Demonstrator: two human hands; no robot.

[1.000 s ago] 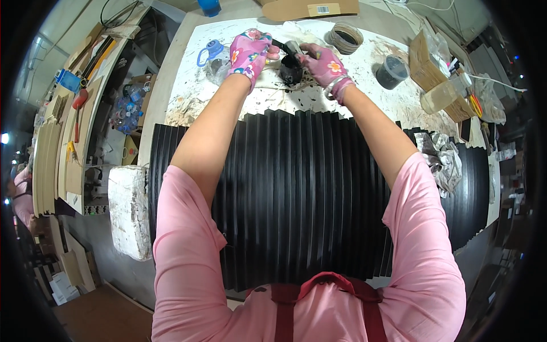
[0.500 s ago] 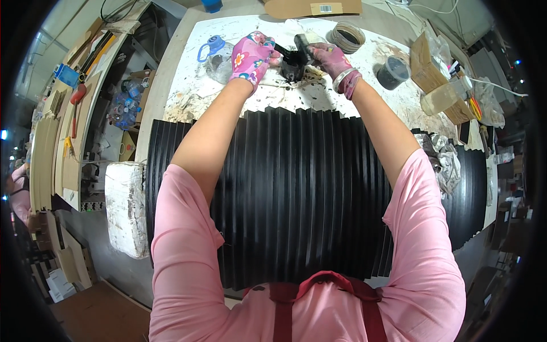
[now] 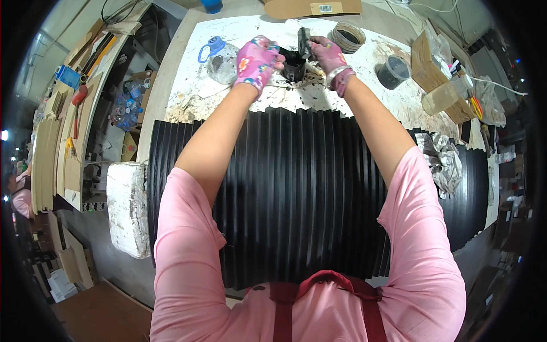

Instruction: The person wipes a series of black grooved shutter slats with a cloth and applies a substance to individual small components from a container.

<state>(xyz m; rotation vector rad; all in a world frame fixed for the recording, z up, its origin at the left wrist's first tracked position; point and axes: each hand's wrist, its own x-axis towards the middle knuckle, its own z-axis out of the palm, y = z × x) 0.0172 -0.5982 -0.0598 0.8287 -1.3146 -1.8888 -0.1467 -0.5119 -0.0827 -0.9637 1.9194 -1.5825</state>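
On the paint-stained white table top (image 3: 188, 85) stands a small black cup (image 3: 293, 72) with dark smears around it. My left hand (image 3: 256, 61), in a pink flowered glove, is closed at the cup's left side, on a black handle-like piece; whether this belongs to the cup is unclear. My right hand (image 3: 330, 57), gloved and smeared dark, grips a dark, narrow block-shaped piece (image 3: 304, 41), upright just above the cup's right rim. Beneath my forearms lies a large black ribbed sheet (image 3: 290, 188), curved over toward me.
A clear jug with a blue lid (image 3: 219, 64) stands left of my left hand. Beyond my right hand is an open tub (image 3: 348, 37); farther right are a dark-filled cup (image 3: 393, 73) and a box (image 3: 428, 60). Crumpled cloth (image 3: 443, 162) lies on the ribbed sheet.
My right hand has shifted slightly left and away from me, and the block in it has turned more upright. My left hand has moved a little right and nearer to me.
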